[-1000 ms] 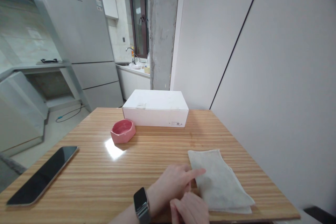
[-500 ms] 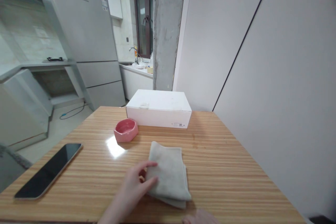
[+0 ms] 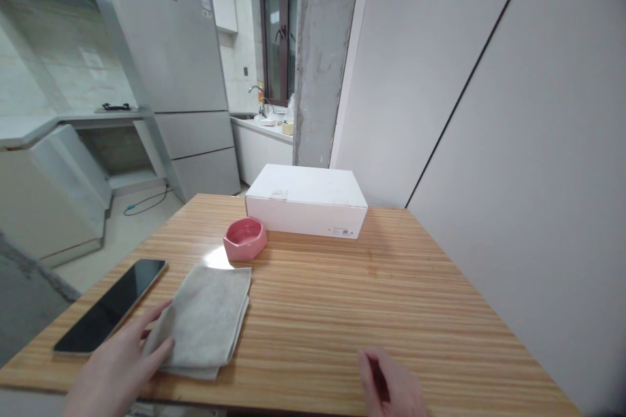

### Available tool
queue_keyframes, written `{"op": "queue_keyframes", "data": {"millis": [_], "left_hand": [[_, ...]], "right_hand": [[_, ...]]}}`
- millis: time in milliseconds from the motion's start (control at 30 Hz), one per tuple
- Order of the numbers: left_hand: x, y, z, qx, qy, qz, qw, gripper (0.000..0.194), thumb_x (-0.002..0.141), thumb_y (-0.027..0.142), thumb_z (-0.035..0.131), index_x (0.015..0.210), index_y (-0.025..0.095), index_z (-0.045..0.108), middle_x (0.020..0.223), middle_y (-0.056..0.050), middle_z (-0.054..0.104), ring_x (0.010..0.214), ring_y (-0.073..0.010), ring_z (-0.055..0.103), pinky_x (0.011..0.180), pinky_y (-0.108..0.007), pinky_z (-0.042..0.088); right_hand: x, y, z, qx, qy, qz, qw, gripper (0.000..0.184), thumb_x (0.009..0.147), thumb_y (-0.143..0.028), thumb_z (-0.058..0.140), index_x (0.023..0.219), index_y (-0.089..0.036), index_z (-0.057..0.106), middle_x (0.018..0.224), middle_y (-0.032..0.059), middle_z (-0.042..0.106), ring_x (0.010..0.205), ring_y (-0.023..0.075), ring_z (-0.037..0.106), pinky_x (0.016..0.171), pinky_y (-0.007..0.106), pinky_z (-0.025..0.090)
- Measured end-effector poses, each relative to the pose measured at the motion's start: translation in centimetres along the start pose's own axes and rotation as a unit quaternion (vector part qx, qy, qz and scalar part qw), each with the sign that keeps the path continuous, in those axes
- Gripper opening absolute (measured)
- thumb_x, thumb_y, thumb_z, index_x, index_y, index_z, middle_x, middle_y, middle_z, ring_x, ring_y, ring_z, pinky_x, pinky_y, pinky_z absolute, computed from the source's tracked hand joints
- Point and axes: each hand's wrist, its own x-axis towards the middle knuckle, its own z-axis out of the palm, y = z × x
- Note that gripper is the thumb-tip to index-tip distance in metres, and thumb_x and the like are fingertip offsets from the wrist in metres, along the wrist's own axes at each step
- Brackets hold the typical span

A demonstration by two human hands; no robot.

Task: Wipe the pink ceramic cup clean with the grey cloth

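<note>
Table (image 3: pixel 313 313) with grey cloth (image 3: pixel 210 316) towards its near left corner

Wall panels (image 3: pixel 528 163) in pale grey rise beyond the right edge, split by a slanting dark line; a silver refrigerator (image 3: pixel 166 45) stands past the far left corner, well apart from the table; the table itself has a striped wood-look top, narrower at its far edge in this view. White box (image 3: pixel 307 202) sits shut at the middle of the far edge, small print low on its front, at the right. The cloth lies folded in layers between the left edge and the middle, its near end close to the near edge; the left hand (image 3: pixel 120 358) comes in over the near edge and holds the cloth by its left margin, a narrow hold, thumb laid on the fabric and index finger a little apart; its other fingers are hidden. The right hand (image 3: pixel 391 381) is at the near edge, right of the middle, loosely curled with a narrow dark hollow; whether it holds anything, I cannot tell. Phone (image 3: pixel 112 306), dark screen up, lies along the left edge, just beside the left hand; pink bowl (image 3: pixel 245 240) stands upright before the box's front left corner, just beyond the cloth.
</note>
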Motion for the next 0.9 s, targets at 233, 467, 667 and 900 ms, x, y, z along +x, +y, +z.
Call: {"op": "queue_keyframes", "data": {"millis": [233,467,667,900], "left_hand": [[-3.1,10.2,2.5,-0.07,0.081,0.211,0.972,0.026,0.088,0.042,0.043,0.101,0.028,0.06,0.092,-0.002,0.068,0.08,-0.0185,0.065,0.071,-0.027,0.05],[-5.6,17.1,9.0,-0.009,-0.037,0.297,0.954,0.026,0.091,0.022,0.04,0.069,0.022,0.053,0.064,0.001,0.065,0.058,-0.015,0.063,0.054,-0.025,0.039],[-6.0,17.2,9.9,0.01,-0.087,0.288,0.954,0.022,0.09,0.019,0.039,0.074,0.022,0.053,0.072,0.0,0.067,0.066,-0.0182,0.065,0.057,-0.027,0.039],[-5.8,17.2,9.4,0.016,-0.096,0.282,0.955,0.021,0.09,0.019,0.039,0.074,0.022,0.053,0.074,-0.001,0.068,0.069,-0.0192,0.065,0.058,-0.028,0.038]], "right_hand": [[2.1,-0.2,1.0,0.002,-0.079,0.033,0.996,0.028,0.097,-0.038,0.037,0.08,-0.021,0.052,0.049,-0.0053,0.052,0.04,0.0116,0.054,0.043,0.022,0.037],[2.5,-1.6,3.9,-0.044,-0.122,0.009,0.992,0.043,0.1,-0.04,0.023,0.07,-0.022,0.049,0.055,-0.0013,0.059,0.046,0.0128,0.059,0.047,0.023,0.035],[2.4,-1.8,3.9,-0.064,-0.112,-0.017,0.991,0.044,0.1,-0.036,0.021,0.068,-0.022,0.048,0.057,-0.0006,0.059,0.049,0.0137,0.059,0.049,0.025,0.034],[2.4,-1.9,3.6,-0.051,-0.105,-0.023,0.993,0.041,0.1,-0.033,0.023,0.071,-0.022,0.05,0.06,0.0001,0.06,0.052,0.0144,0.06,0.052,0.025,0.036]]}}
